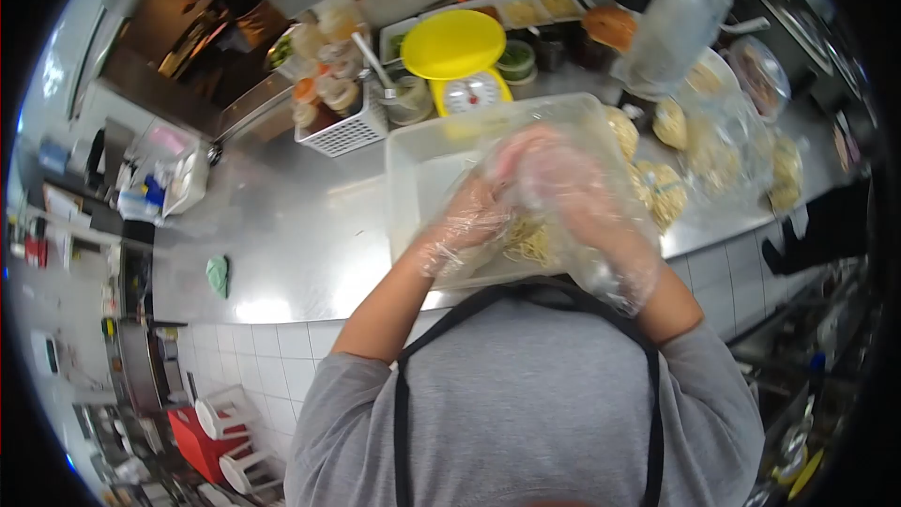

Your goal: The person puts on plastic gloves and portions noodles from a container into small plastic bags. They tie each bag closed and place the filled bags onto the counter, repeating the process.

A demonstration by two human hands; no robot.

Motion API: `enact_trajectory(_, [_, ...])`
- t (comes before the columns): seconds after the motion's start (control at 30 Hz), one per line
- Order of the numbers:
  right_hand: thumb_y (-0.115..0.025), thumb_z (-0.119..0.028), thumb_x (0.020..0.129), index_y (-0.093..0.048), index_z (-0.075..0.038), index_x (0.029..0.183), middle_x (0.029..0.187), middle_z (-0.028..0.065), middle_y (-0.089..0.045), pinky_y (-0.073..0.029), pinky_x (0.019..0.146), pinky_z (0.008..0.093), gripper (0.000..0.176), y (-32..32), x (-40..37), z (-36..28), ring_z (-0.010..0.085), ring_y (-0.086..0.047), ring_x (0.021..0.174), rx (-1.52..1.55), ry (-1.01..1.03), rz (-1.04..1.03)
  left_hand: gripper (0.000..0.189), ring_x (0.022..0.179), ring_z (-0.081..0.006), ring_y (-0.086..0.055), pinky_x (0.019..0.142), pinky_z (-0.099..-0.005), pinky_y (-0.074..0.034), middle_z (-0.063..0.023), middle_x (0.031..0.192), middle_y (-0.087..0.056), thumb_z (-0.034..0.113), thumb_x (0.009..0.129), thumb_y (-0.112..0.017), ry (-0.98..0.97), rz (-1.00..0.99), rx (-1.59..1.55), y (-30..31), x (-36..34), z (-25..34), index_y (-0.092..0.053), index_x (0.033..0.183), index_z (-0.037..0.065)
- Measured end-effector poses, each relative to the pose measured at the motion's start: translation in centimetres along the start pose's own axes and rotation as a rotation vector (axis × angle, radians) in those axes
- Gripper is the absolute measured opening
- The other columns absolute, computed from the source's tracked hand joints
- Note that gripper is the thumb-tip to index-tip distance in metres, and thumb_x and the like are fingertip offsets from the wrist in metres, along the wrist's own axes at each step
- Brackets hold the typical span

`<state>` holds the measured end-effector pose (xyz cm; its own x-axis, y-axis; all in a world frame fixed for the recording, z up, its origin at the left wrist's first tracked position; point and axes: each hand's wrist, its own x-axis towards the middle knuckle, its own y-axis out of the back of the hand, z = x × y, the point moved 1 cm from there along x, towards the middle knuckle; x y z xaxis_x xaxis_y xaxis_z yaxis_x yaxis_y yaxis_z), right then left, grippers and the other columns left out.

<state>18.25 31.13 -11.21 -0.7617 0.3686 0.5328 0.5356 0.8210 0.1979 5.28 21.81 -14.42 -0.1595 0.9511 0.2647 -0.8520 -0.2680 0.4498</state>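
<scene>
Both my hands wear loose clear plastic gloves and meet over a translucent white tub (pixel 405 155). My left hand (pixel 481 207) has its fingers curled in against the other hand, its grip hidden by crinkled plastic. Motion smears my right hand (pixel 558 174), which bends over toward the left; I cannot tell what its fingers hold. Just below and between the wrists, a small heap of pale noodles (pixel 528 242) shows in the tub. Shiny film hangs loosely around both forearms.
Behind the tub stands a yellow kitchen scale (pixel 469 92) with a round yellow pan (pixel 453 44). To its left is a white basket (pixel 345 134) of bottles. Bagged noodles (pixel 664 195) lie at right. A green cloth (pixel 218 275) rests on the steel counter (pixel 282 216).
</scene>
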Motion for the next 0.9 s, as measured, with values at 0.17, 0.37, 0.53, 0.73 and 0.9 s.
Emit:
enact_trajectory(0.17, [-0.05, -0.026, 0.087, -0.055, -0.003, 0.103, 0.106, 0.01, -0.054, -0.037, 0.094, 0.0348, 0.029, 0.3, 1.4, 0.0, 0.0196, -0.051, 0.102, 0.341, 0.062, 0.512, 0.04, 0.108, -0.0196, -0.048, 0.098, -0.0334, -0.034, -0.0117, 0.114, -0.053, 0.018, 0.087, -0.048, 0.058, 0.203, -0.5, 0.8, -0.9, 0.5, -0.041, 0.123, 0.002])
enact_trajectory(0.37, [-0.063, -0.014, 0.074, -0.031, -0.006, 0.128, 0.124, 0.0088, -0.038, -0.026, 0.103, 0.0334, 0.063, -3.6, -0.5, 0.5, 0.0181, -0.037, 0.118, 0.683, -0.302, 0.347, 0.03, 0.097, -0.0169, -0.052, 0.09, -0.0294, -0.04, -0.0102, 0.104, -0.053, 0.022, 0.093, -0.041, -0.26, 0.392, -0.254, -0.3, -0.5, 3.8, -0.045, 0.116, 0.003])
enact_trajectory(0.53, [-0.067, -0.016, 0.072, -0.031, -0.005, 0.129, 0.127, 0.0113, -0.037, -0.025, 0.105, 0.0372, 0.069, -1.9, 1.3, 2.8, 0.0232, -0.034, 0.121, 0.09, 0.029, 0.276, 0.018, 0.085, -0.0181, -0.053, 0.077, -0.032, -0.042, -0.0039, 0.085, -0.054, 0.02, 0.091, -0.047, -0.25, 0.621, 0.291, 0.6, 0.8, 4.8, -0.048, 0.096, 0.003])
enact_trajectory(0.73, [-0.062, -0.031, 0.079, -0.033, -0.002, 0.129, 0.129, 0.0143, -0.038, -0.024, 0.105, 0.0349, 0.065, 1.1, 3.7, -3.1, 0.0237, -0.034, 0.123, -0.484, 0.252, 0.265, 0.026, 0.093, -0.0241, -0.051, 0.081, -0.0329, -0.042, -0.0076, 0.099, -0.054, 0.019, 0.086, -0.056, -0.09, 0.425, -0.188, 0.5, 3.6, 1.2, -0.049, 0.106, 0.004])
enact_trajectory(0.9, [-0.056, -0.031, 0.083, -0.037, -0.002, 0.127, 0.124, 0.0139, -0.044, -0.028, 0.103, 0.034, 0.056, 0.7, 3.2, -2.9, 0.0213, -0.038, 0.119, -0.444, 0.251, 0.04, 0.037, 0.105, -0.0277, -0.049, 0.085, -0.035, -0.041, -0.0112, 0.105, -0.053, 0.016, 0.079, -0.062, -0.491, 0.369, 0.315, -1.5, 3.6, 1.5, -0.05, 0.112, 0.005])
